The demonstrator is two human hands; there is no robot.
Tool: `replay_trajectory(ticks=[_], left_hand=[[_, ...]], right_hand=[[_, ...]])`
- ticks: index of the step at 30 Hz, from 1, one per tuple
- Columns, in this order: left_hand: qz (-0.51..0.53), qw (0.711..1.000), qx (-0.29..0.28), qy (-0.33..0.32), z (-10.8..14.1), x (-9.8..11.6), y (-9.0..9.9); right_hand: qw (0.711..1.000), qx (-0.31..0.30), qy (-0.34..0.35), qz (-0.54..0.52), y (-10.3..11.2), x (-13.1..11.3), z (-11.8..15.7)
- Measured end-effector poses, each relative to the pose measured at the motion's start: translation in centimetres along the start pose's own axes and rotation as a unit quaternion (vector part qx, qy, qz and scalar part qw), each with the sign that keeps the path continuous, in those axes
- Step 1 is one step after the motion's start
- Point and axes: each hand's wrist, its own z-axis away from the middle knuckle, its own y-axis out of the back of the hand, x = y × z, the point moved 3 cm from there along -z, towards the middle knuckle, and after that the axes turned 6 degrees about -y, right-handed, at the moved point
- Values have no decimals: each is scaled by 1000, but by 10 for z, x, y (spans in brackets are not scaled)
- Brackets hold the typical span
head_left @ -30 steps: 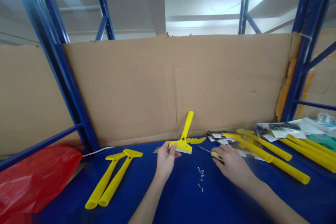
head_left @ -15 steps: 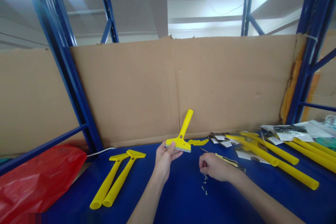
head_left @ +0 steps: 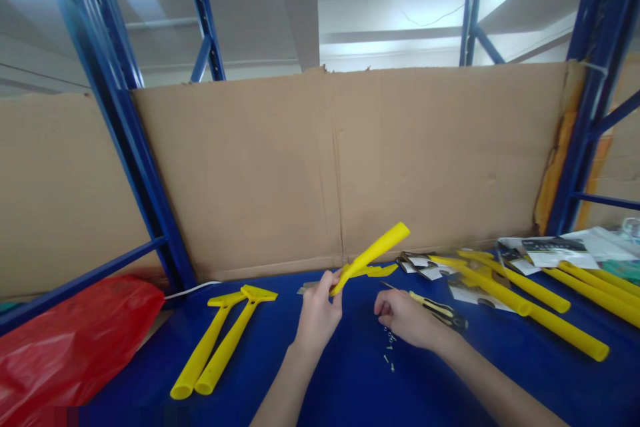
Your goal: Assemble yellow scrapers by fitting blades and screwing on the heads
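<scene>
A yellow scraper (head_left: 377,250) is in my left hand (head_left: 320,310), whose fingers are wrapped round its head end. The scraper's handle slants up to the right, and my fingers hide much of the head. My right hand (head_left: 403,315) hovers low over the blue tabletop with its fingers curled and pinched together; anything between them is too small to make out. Several small screws (head_left: 389,341) lie just below those fingertips. Behind my right hand rests a slim tool with a yellow and black handle (head_left: 440,310). Flat yellow pieces (head_left: 383,271) lie beyond the scraper.
Two yellow scrapers (head_left: 225,340) lie at the left, close to a red plastic bag (head_left: 75,347). On the right are several yellow handles (head_left: 565,330) and printed packages (head_left: 557,255). A cardboard panel (head_left: 340,167) stands along the back between blue rack posts (head_left: 150,213).
My left hand has turned the scraper, so its handle leans further right and its head no longer faces me. My right hand has shifted slightly left and up beside the screws.
</scene>
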Motion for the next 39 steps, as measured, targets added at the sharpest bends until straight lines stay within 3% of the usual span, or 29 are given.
replay_trajectory(ticks=[3,6,9,12,14,22,26,29,31,34,39], left_hand=[[-85,989,11,-122,2,3,2],[-124,976,7,-177,3,2,2],[-119,984,-10,-134,4,-4,1],[-44,999,-11,-29,4,-10,4],[28,999,5,43,2,-10,5],[278,930,59,232,-3,3,-9],[370,840,156,364,-2,-5,-13],[437,761,214,430,-2,-10,-7],[452,730,242,452,-3,-12,-1],[456,712,273,459,-5,-14,7],[445,730,248,456,-7,-13,7]], right_hand=[[992,36,-41,-115,9,7,-7],[971,44,-73,-224,19,13,-8],[931,17,-94,-352,22,13,-4],[855,-16,-102,-508,21,10,-1],[834,-22,-84,-546,23,8,-1],[849,-5,-31,-528,29,7,-1],[861,22,-53,-506,25,11,-3],[875,87,-94,-467,29,17,-7],[885,146,-95,-431,36,18,-9],[895,200,-68,-393,43,11,-10],[922,177,8,-345,27,-16,-17]])
